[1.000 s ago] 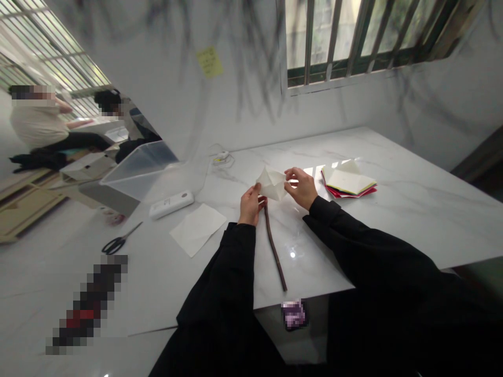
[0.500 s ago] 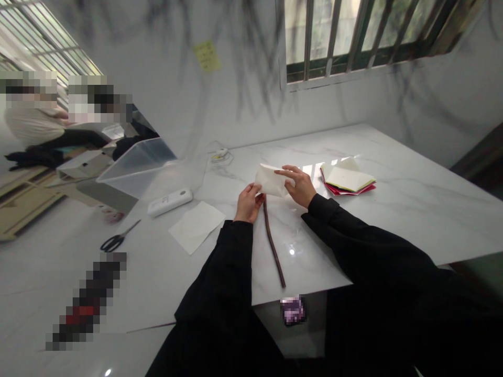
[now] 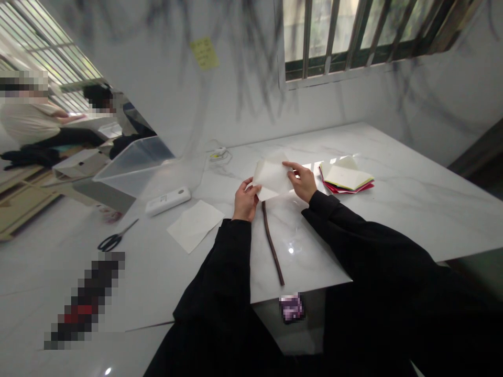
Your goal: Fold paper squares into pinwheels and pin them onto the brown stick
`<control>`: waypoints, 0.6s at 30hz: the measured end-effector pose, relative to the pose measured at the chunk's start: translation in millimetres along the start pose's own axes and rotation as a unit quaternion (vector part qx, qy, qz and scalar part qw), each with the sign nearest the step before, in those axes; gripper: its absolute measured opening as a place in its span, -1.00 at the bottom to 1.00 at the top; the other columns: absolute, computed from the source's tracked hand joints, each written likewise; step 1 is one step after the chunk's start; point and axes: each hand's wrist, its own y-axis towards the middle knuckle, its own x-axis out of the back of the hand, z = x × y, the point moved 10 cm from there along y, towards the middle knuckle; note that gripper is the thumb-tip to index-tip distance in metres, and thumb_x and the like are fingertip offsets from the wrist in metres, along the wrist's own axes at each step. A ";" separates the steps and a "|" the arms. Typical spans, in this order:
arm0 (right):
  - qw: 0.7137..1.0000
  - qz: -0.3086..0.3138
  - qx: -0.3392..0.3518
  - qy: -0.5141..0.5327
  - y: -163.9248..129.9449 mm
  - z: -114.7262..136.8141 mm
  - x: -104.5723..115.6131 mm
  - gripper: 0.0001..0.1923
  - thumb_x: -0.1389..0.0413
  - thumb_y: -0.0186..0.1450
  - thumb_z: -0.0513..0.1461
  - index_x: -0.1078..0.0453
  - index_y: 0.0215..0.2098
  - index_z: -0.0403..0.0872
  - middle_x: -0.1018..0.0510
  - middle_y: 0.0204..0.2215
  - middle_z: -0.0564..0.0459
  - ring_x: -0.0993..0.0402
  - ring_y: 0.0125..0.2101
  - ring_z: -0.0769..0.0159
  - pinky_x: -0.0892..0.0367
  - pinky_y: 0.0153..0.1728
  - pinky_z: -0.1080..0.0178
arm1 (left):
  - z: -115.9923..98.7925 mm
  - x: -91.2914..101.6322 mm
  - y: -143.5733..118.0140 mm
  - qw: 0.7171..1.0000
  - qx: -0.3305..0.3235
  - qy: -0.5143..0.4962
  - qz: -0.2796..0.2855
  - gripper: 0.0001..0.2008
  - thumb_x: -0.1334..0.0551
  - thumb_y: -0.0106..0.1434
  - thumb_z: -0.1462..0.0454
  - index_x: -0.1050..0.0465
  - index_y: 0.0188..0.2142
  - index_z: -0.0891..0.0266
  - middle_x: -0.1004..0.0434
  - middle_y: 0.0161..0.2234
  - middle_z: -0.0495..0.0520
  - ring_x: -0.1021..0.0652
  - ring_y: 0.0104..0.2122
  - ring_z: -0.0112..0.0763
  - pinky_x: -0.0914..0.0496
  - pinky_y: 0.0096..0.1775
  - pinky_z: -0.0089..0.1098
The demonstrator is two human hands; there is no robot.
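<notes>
A sheet of off-white paper (image 3: 272, 177) is held up over the table between both hands. My left hand (image 3: 245, 200) pinches its left lower edge, thumb on the front. At the right edge, my right hand (image 3: 302, 181) grips the paper between thumb and forefinger, the other fingers curled. Below the sheet a thin brown stick (image 3: 271, 242) lies on the tabletop, its upper end close to my left hand. To the left, a second off-white sheet (image 3: 195, 226) rests flat near my left forearm.
On the right lies a stack of coloured paper (image 3: 346, 176). Leftward are a white oblong device (image 3: 168, 201), black-handled scissors (image 3: 117, 236) and a blurred-out dark object (image 3: 84, 301). A clear plastic bin (image 3: 133, 165) stands behind. Two people sit at the far left.
The folded-looking paper in my hands has opened out into a broader sheet, its top edge now higher. My right fingers have gone from lying across it to gripping its right edge.
</notes>
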 end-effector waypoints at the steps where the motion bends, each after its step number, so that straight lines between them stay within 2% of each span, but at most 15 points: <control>1: 1.000 -0.001 -0.016 0.016 1.3 -4.7 0.3 -0.57 -0.06 0.30 -0.26 -0.58 0.08 -0.02 -0.69 -0.06 0.00 -0.56 -0.26 0.22 -0.50 -0.03 0.09 | -3.4 2.3 -0.3 1.000 -0.014 0.007 -0.013 -0.49 -0.44 -0.05 0.39 -0.45 -0.07 0.18 -0.54 -0.37 -0.07 -0.54 -0.40 -0.47 -0.41 -0.28 -0.46; 4: 0.997 -0.004 -0.050 0.063 3.4 -16.0 -0.1 -0.60 -0.11 0.30 -0.21 -0.59 0.06 -0.03 -0.70 -0.16 0.02 -0.58 -0.23 0.20 -0.51 -0.04 0.09 | -17.7 10.2 -2.4 0.994 -0.075 0.056 -0.057 -0.51 -0.44 0.00 0.38 -0.44 -0.06 0.11 -0.52 -0.33 -0.08 -0.50 -0.44 -0.52 -0.34 -0.36 -0.53; 7: 0.991 -0.001 -0.076 0.107 3.4 -24.6 -2.9 -0.60 -0.15 0.29 -0.16 -0.59 0.06 -0.03 -0.69 -0.27 0.04 -0.58 -0.24 0.19 -0.54 -0.11 0.11 | -30.1 15.6 -4.2 0.982 -0.134 0.098 -0.089 -0.66 -0.43 0.05 0.40 -0.44 -0.20 0.13 -0.51 -0.30 -0.06 -0.51 -0.39 -0.52 -0.34 -0.34 -0.56; 10: 0.985 0.006 -0.099 0.140 2.7 -31.5 -5.7 -0.60 -0.19 0.29 -0.12 -0.58 0.05 -0.05 -0.68 -0.31 0.03 -0.58 -0.29 0.20 -0.55 -0.20 0.13 | -30.9 12.2 -1.2 0.979 -0.146 0.123 -0.070 -0.81 -0.40 0.07 0.42 -0.47 -0.35 0.18 -0.53 -0.30 -0.02 -0.54 -0.32 -0.49 -0.36 -0.30 -0.57; 12: 0.981 0.004 -0.114 0.156 2.4 -35.9 -5.7 -0.60 -0.21 0.27 -0.10 -0.59 0.04 -0.06 -0.69 -0.31 0.01 -0.57 -0.32 0.21 -0.55 -0.24 0.15 | -28.8 8.2 1.6 0.979 -0.146 0.137 -0.047 -0.85 -0.39 0.07 0.43 -0.54 -0.36 0.19 -0.58 -0.25 0.03 -0.56 -0.28 -0.45 -0.38 -0.28 -0.55; 15: 0.975 0.000 -0.133 0.176 2.1 -41.6 -5.5 -0.59 -0.23 0.24 -0.09 -0.59 0.02 -0.07 -0.68 -0.35 0.03 -0.54 -0.37 0.25 -0.52 -0.31 0.20 | -25.6 8.9 5.0 0.979 -0.144 0.134 -0.044 -0.72 -0.40 0.05 0.43 -0.65 -0.21 0.18 -0.63 -0.12 0.09 -0.59 -0.16 -0.39 -0.43 -0.23 -0.53; 18: 0.968 0.010 -0.153 0.198 0.8 -45.8 -8.7 -0.56 -0.24 0.22 -0.08 -0.59 0.02 -0.08 -0.66 -0.40 0.07 -0.48 -0.46 0.33 -0.45 -0.40 0.26 | -18.1 15.6 7.6 0.988 -0.116 0.081 -0.065 -0.59 -0.43 0.01 0.43 -0.65 -0.10 0.18 -0.64 -0.08 0.11 -0.60 -0.07 -0.36 -0.46 -0.17 -0.51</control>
